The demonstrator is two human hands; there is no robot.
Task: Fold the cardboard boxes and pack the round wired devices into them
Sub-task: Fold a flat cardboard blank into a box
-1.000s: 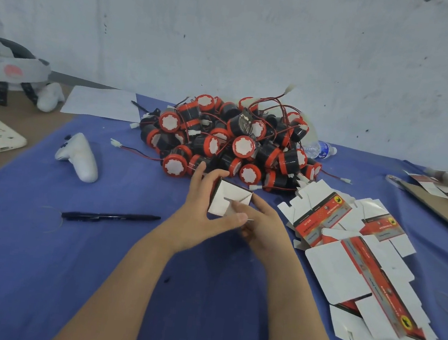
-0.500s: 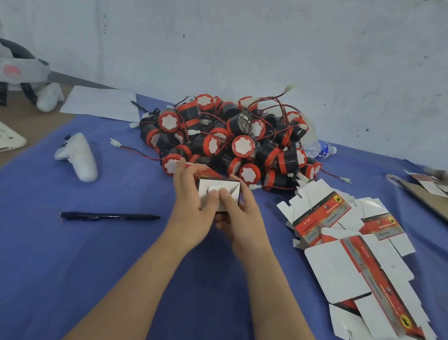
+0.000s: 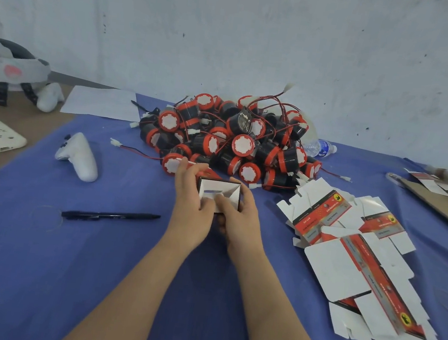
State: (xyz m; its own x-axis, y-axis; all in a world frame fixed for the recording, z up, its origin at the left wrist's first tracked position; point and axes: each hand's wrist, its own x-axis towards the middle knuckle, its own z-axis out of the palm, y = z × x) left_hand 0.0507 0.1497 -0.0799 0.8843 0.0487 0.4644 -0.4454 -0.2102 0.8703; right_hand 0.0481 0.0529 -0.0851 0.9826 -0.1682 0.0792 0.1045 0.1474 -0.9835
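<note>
1. Clutter far to the left of the fingers is noted first: a white controller (image 3: 79, 156) and a black pen (image 3: 110, 215) lie on the blue cloth (image 3: 35, 273), well apart from the hands, and neither is needed for this step.
2. The left hand (image 3: 190, 196) is curled round the left wall of the small cardboard box (image 3: 219, 190), its fingertips hooked over the far edge.
3. The box is held between the two sets of fingers with an open end turned toward the camera, and white flaps are seen folded inside it (whether its underside touches the cloth cannot be told).
4. The right hand (image 3: 239, 217) is closed on the right wall, its thumb pressed onto an inner flap.
5. Just beyond the fingertips the pile of round wired devices (image 3: 234, 143) is heaped. To the right of the right-hand fingers the flat box blanks (image 3: 349, 241) are spread.
6. The step in hand is judged to be the folding: the end flaps are being seated and the shell squared. No device has been packed into this box yet.
7. For the next move, one hand would need to be freed while the box is kept mouth-up by the other. A device at the near edge of the pile would be lifted clear, its tangled red wire drawn free and gathered before it is lowered in.
</note>
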